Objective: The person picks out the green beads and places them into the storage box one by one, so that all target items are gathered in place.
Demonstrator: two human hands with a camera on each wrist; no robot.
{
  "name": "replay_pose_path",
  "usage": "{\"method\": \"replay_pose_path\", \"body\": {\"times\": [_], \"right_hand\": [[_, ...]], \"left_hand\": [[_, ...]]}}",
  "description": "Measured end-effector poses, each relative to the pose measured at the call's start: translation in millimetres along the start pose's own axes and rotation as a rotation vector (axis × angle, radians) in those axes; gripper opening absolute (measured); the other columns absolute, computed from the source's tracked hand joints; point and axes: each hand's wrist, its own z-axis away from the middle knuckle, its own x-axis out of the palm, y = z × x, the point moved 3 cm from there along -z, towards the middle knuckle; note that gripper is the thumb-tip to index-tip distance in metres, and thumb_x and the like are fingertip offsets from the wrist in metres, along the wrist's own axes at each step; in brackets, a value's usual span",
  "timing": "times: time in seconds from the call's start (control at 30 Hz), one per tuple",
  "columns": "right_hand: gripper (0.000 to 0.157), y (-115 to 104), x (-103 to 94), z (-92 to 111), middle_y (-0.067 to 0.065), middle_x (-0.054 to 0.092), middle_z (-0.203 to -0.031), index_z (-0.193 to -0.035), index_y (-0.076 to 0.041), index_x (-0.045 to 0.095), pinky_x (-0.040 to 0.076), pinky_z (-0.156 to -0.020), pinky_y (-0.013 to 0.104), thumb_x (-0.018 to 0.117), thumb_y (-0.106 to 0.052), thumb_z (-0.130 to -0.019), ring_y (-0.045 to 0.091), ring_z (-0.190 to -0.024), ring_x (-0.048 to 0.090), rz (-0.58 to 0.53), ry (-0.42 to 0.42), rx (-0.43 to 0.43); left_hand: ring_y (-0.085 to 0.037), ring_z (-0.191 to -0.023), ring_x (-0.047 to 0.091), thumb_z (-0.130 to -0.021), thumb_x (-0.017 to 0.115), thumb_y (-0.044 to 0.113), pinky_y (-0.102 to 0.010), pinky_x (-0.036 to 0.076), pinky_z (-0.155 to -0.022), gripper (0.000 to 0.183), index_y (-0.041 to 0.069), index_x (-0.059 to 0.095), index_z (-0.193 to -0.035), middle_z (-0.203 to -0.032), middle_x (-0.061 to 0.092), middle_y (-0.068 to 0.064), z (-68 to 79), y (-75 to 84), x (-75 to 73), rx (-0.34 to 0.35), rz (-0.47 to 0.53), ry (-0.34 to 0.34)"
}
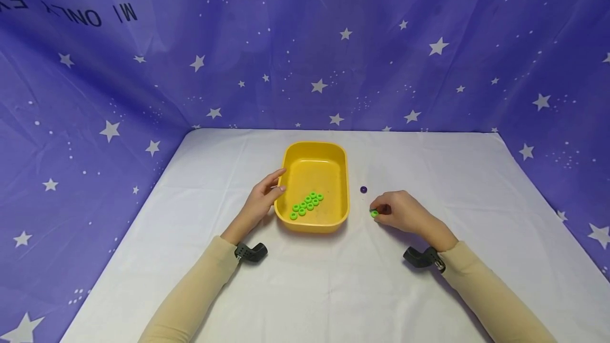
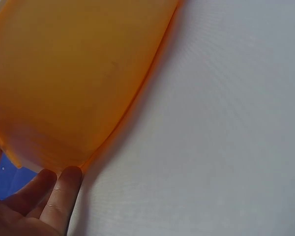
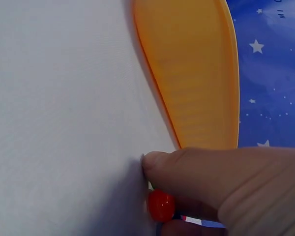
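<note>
At the left side of a yellow plastic tub [image 1: 312, 228], my left hand [image 1: 259, 200] holds the rim, its thumb lapping over the edge. In the left wrist view its fingertips [image 2: 70, 177] rest against the tub's outer wall. Several green ring beads [image 1: 310, 206] lie grouped on the tub floor. Right of the tub, my right hand [image 1: 400, 210] pinches a green ring bead [image 1: 374, 214] between thumb and fingers, low over the table. A glossy red bead [image 3: 161, 205] shows just under the thumb in the right wrist view. Most of that hand's fingers are hidden there.
A small dark purple ring bead [image 1: 364, 189] lies between the tub and my right hand. White cloth covers the table [image 1: 305, 290]. Purple star-printed fabric [image 1: 314, 57] hangs behind and along both sides. Each wrist carries a black strapped camera [image 1: 251, 252].
</note>
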Motion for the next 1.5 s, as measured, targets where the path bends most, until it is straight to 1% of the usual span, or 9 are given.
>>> {"method": "replay_pose_path", "body": {"times": [0.1, 0.2, 0.33, 0.47, 0.53, 0.67, 0.97, 1.23, 1.5], "right_hand": [[0.018, 0.2, 0.2, 0.1, -0.002, 0.073, -0.085, -0.097, -0.007, 0.079, 0.051, -0.067, 0.023, 0.082, -0.005, -0.079, 0.006, -0.074, 0.057, 0.005, -0.009, -0.009], [0.017, -0.6, 0.3, 0.7, -0.002, 0.073, -0.087, -0.097, -0.008, 0.080, 0.053, -0.070, 0.025, 0.081, -0.005, -0.080, 0.007, -0.076, 0.059, 0.028, -0.013, -0.038], [0.017, -1.9, 0.0, 1.4, -0.002, 0.070, -0.085, -0.097, -0.008, 0.080, 0.050, -0.068, 0.024, 0.080, -0.005, -0.081, 0.007, -0.073, 0.055, 0.054, -0.009, -0.077], [0.016, -1.8, 0.4, 1.7, -0.002, 0.069, -0.083, -0.097, -0.008, 0.080, 0.047, -0.066, 0.022, 0.080, -0.005, -0.081, 0.006, -0.071, 0.051, 0.057, -0.006, -0.083], [0.016, -1.1, 1.2, 1.9, -0.002, 0.068, -0.083, -0.097, -0.008, 0.080, 0.047, -0.066, 0.022, 0.080, -0.006, -0.082, 0.006, -0.072, 0.051, 0.054, -0.004, -0.080], [0.015, -0.1, 2.6, 2.5, -0.002, 0.068, -0.083, -0.096, -0.009, 0.080, 0.047, -0.066, 0.022, 0.080, -0.005, -0.082, 0.007, -0.072, 0.052, 0.053, 0.005, -0.082], [0.014, -1.0, 2.2, 2.0, -0.003, 0.067, -0.082, -0.095, -0.009, 0.079, 0.046, -0.065, 0.022, 0.080, -0.005, -0.082, 0.007, -0.072, 0.052, 0.051, 0.009, -0.091], [0.016, -2.5, -0.9, -0.5, -0.004, 0.069, -0.082, -0.100, -0.007, 0.079, 0.048, -0.065, 0.022, 0.078, -0.006, -0.084, 0.006, -0.073, 0.054, 0.015, -0.011, -0.057], [0.020, -5.4, -10.3, -7.0, -0.003, 0.074, -0.082, -0.106, -0.005, 0.078, 0.050, -0.065, 0.022, 0.074, -0.006, -0.086, 0.002, -0.067, 0.055, -0.006, 0.028, -0.028]], "left_hand": [[-0.032, -0.128, 0.057, -0.103, 0.057, 0.027, -0.035, 0.051, -0.096, 0.054, 0.029, 0.044, -0.155, -0.152, 0.050, -0.017, -0.4, 0.2, 0.2, -0.001, 0.002, 0.001], [-0.033, -0.129, 0.057, -0.103, 0.056, 0.027, -0.040, 0.051, -0.102, 0.054, 0.027, 0.044, -0.155, -0.153, 0.049, -0.017, -0.5, -0.2, 0.1, 0.005, 0.007, -0.001], [-0.033, -0.130, 0.056, -0.103, 0.056, 0.026, -0.045, 0.049, -0.107, 0.053, 0.026, 0.045, -0.155, -0.153, 0.050, -0.016, -1.6, -1.6, 0.5, 0.006, 0.016, -0.001], [-0.034, -0.129, 0.057, -0.103, 0.057, 0.027, -0.044, 0.049, -0.104, 0.053, 0.027, 0.045, -0.155, -0.152, 0.050, -0.017, -2.5, -1.8, 0.9, 0.005, 0.016, 0.000], [-0.033, -0.128, 0.057, -0.103, 0.056, 0.027, -0.041, 0.050, -0.102, 0.054, 0.026, 0.044, -0.155, -0.153, 0.050, -0.017, -2.4, -2.2, 1.0, 0.005, 0.009, -0.002], [-0.034, -0.129, 0.056, -0.103, 0.057, 0.027, -0.040, 0.049, -0.102, 0.054, 0.024, 0.044, -0.155, -0.153, 0.049, -0.019, -1.5, -2.8, 1.8, 0.005, 0.013, -0.008], [-0.033, -0.128, 0.057, -0.102, 0.057, 0.027, -0.036, 0.050, -0.098, 0.054, 0.026, 0.045, -0.155, -0.152, 0.050, -0.018, -0.8, -1.5, 0.9, 0.006, 0.006, -0.006], [-0.034, -0.129, 0.056, -0.102, 0.057, 0.026, -0.041, 0.049, -0.104, 0.054, 0.024, 0.045, -0.155, -0.153, 0.050, -0.019, -0.4, -0.6, 0.6, 0.011, 0.006, 0.004], [-0.035, -0.129, 0.056, -0.103, 0.057, 0.026, -0.040, 0.049, -0.100, 0.054, 0.023, 0.044, -0.155, -0.153, 0.049, -0.019, 0.1, -0.8, 0.0, 0.011, 0.013, -0.001]]}}
